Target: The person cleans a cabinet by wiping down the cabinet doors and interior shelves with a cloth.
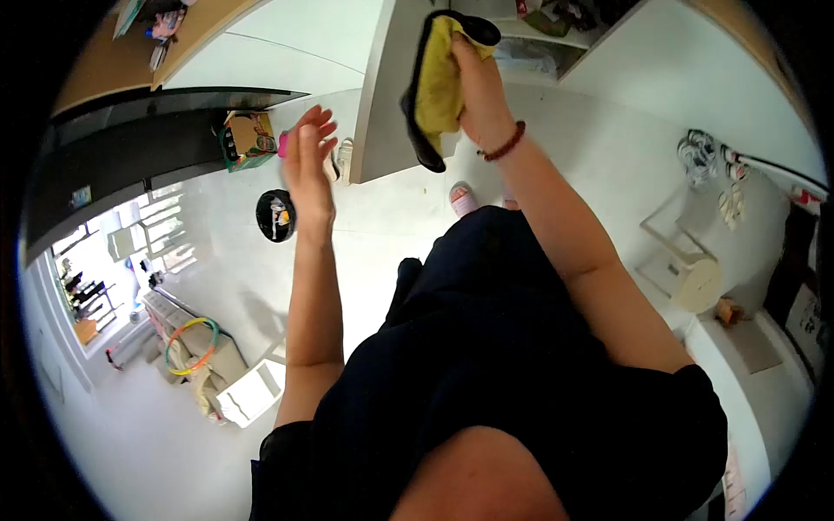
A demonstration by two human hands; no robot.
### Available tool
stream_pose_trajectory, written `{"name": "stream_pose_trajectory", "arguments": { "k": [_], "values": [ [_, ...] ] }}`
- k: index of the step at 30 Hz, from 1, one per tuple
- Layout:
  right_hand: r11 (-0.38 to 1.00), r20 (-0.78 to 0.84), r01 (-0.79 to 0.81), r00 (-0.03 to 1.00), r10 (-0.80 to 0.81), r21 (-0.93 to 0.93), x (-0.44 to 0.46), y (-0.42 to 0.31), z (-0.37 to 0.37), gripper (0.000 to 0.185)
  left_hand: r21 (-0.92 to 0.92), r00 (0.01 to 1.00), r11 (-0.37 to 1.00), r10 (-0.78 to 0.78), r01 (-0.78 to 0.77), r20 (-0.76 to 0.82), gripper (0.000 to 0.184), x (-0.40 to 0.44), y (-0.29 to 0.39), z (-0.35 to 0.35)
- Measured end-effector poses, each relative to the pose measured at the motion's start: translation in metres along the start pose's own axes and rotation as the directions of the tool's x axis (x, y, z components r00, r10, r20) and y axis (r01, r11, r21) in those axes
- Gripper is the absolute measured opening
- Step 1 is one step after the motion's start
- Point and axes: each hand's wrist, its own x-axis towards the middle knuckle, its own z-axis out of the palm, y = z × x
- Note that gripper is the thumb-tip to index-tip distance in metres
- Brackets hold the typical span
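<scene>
My right hand (482, 91), with a dark red bead bracelet at its wrist, grips a yellow cleaning cloth (437, 87) with a black border. The cloth lies in front of an opened cabinet door (382, 139); whether it touches the panel I cannot tell. My left hand (309, 169) is raised to the left of the door, fingers stretched out and a little apart, holding nothing. Behind the door's right side, cabinet shelves (530, 35) hold several items that are hard to make out.
A black waste bin (276, 227) stands on the floor beyond my left hand, with a green box (248, 143) farther back. Shoes (345, 161) rest by the door's foot. At right are a round-topped stool (698, 285) and hanging shoes (698, 156); a colourful hoop (193, 369) leans at left.
</scene>
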Motion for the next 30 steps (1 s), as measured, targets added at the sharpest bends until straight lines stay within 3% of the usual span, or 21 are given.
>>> {"name": "stream_pose_trajectory", "arguments": {
  "k": [1, 2, 3, 4, 5, 6, 7, 8, 9, 10, 12, 14, 16, 18, 19, 22, 24, 26, 29, 30],
  "values": [
    [1.000, 0.058, -0.022, 0.998, 0.023, -0.019, -0.019, -0.017, 0.026, 0.037, -0.073, 0.998, 0.996, 0.058, -0.060, -0.031, 0.056, -0.006, 0.011, -0.001],
    [0.998, 0.219, -0.012, 0.975, 0.025, -0.060, -0.034, -0.023, 0.043, 0.038, -0.212, 0.999, 0.977, 0.013, -0.006, 0.032, 0.058, -0.014, 0.021, -0.001],
    [0.904, 0.434, 0.155, 0.900, 0.038, -0.399, -0.051, -0.025, 0.058, 0.041, -0.524, 0.985, 0.841, -0.054, 0.132, 0.161, 0.058, -0.033, 0.027, -0.002],
    [0.749, 0.598, 0.396, 0.801, 0.000, -0.531, -0.054, -0.016, 0.071, 0.044, -0.704, 0.964, 0.659, -0.157, 0.264, 0.215, 0.058, -0.043, 0.035, -0.006],
    [0.543, 0.739, 0.635, 0.673, -0.039, -0.550, -0.058, -0.008, 0.084, 0.047, -0.834, 0.934, 0.423, -0.212, 0.354, 0.289, 0.058, -0.048, 0.040, -0.011],
    [0.487, 0.799, 0.698, 0.602, 0.001, -0.526, -0.055, -0.010, 0.098, 0.047, -0.841, 0.943, 0.430, -0.111, 0.329, 0.313, 0.056, -0.051, 0.037, -0.028],
    [0.415, 0.840, 0.751, 0.539, 0.065, -0.514, -0.051, -0.018, 0.108, 0.047, -0.894, 0.942, 0.296, -0.128, 0.335, 0.311, 0.052, -0.055, 0.029, -0.038],
    [0.409, 0.847, 0.751, 0.516, 0.127, -0.519, -0.035, -0.029, 0.112, 0.047, -0.922, 0.958, 0.267, -0.150, 0.279, 0.246, 0.048, -0.058, 0.026, -0.039],
    [0.504, 0.795, 0.654, 0.594, 0.120, -0.564, -0.021, -0.034, 0.113, 0.048, -0.947, 0.967, 0.233, -0.177, 0.221, 0.182, 0.044, -0.059, 0.022, -0.038],
    [0.567, 0.756, 0.638, 0.654, -0.040, -0.522, -0.004, -0.033, 0.114, 0.040, -0.956, 0.984, 0.245, -0.115, 0.159, 0.135, 0.043, -0.057, 0.016, -0.043],
    [0.350, 0.634, 0.642, 0.757, -0.154, -0.682, 0.040, -0.023, 0.103, 0.039, -0.966, 1.000, 0.256, -0.010, 0.021, 0.019, 0.039, -0.049, -0.005, -0.059],
    [0.203, 0.584, 0.602, 0.798, -0.149, -0.772, 0.067, 0.001, 0.093, 0.039, -0.846, 0.991, 0.522, -0.001, -0.113, -0.133, 0.037, -0.041, -0.026, -0.074],
    [0.047, 0.576, 0.589, 0.801, -0.162, -0.807, 0.079, 0.022, 0.088, 0.040, -0.417, 0.957, 0.883, 0.108, -0.217, -0.268, 0.039, -0.023, -0.055, -0.082],
    [-0.055, 0.565, 0.567, 0.800, -0.202, -0.822, 0.086, 0.035, 0.087, 0.040, -0.670, 0.991, 0.742, -0.070, -0.023, -0.112, 0.037, -0.010, -0.087, -0.064],
    [-0.081, 0.560, 0.558, 0.797, -0.226, -0.826, 0.085, 0.041, 0.088, 0.039, -0.944, 0.956, 0.223, -0.223, 0.242, 0.192, 0.032, -0.005, -0.098, -0.045],
    [-0.160, 0.572, 0.550, 0.767, -0.292, -0.820, 0.086, 0.048, 0.084, 0.033, -0.697, 1.000, 0.717, 0.021, -0.007, 0.012, 0.026, 0.023, -0.100, 0.016],
    [-0.178, 0.604, 0.578, 0.752, -0.263, -0.796, 0.085, 0.045, 0.076, 0.032, -0.370, 0.978, 0.907, 0.209, -0.202, -0.024, 0.022, 0.046, -0.094, 0.047],
    [-0.213, 0.626, 0.588, 0.741, -0.244, -0.780, 0.081, 0.039, 0.069, 0.036, 0.029, 0.928, 0.928, 0.371, -0.372, 0.024, 0.019, 0.064, -0.102, 0.067],
    [-0.251, 0.574, 0.523, 0.791, -0.213, -0.815, 0.074, 0.027, 0.053, 0.045, 0.066, 0.899, 0.933, 0.358, -0.353, -0.253, 0.007, 0.090, -0.159, 0.122],
    [-0.261, 0.544, 0.490, 0.813, -0.206, -0.832, 0.074, 0.024, 0.049, 0.048, 0.025, 0.930, 0.954, 0.297, -0.299, -0.217, 0.016, 0.094, -0.196, 0.149]
  ]
}}
